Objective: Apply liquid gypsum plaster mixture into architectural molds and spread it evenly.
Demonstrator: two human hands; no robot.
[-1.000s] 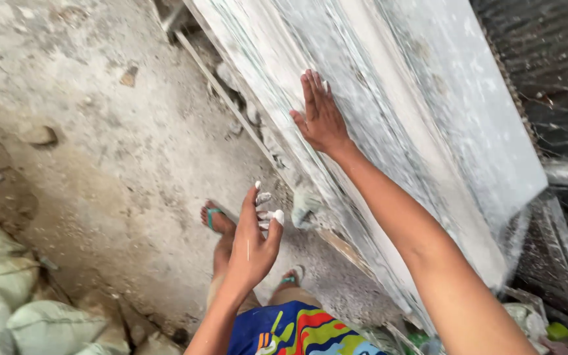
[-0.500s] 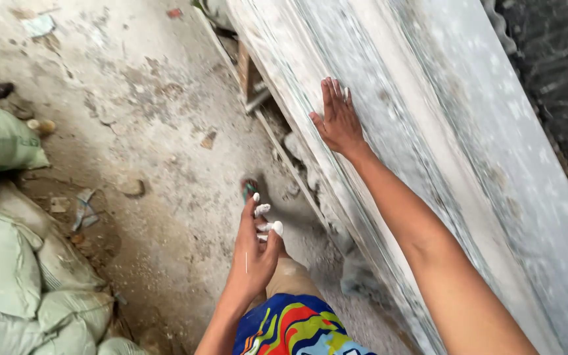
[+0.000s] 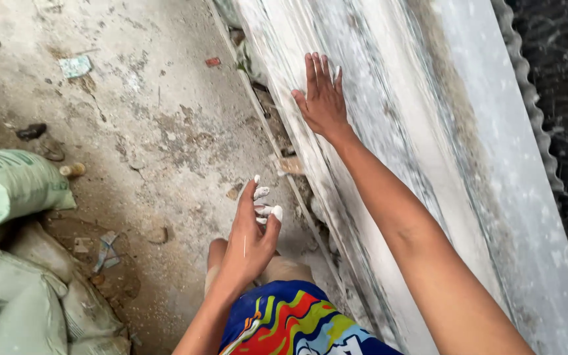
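My right hand [image 3: 323,98] lies flat, fingers spread, on the face of a large grey-white stone slab [image 3: 428,144] that leans on its edge along the right side. My left hand [image 3: 252,233] hangs in the air above the dusty floor, fingers loosely apart and tipped with white powder, holding nothing. It is a little to the left of the slab's lower edge. Below the hands I see my bent knee and colourful patterned shorts [image 3: 290,325].
Pale green filled sacks [image 3: 8,190] are piled at the lower left. The rough concrete floor [image 3: 146,118] carries small stones, scraps and dirt. Wooden blocks [image 3: 290,164] and debris sit under the slab's bottom edge. Dark corrugated sheeting [image 3: 560,98] stands behind the slab.
The view has swung, bringing the sacks in at the left. My right hand has stayed flat on the slab while sliding along it. My left hand remains raised and empty.
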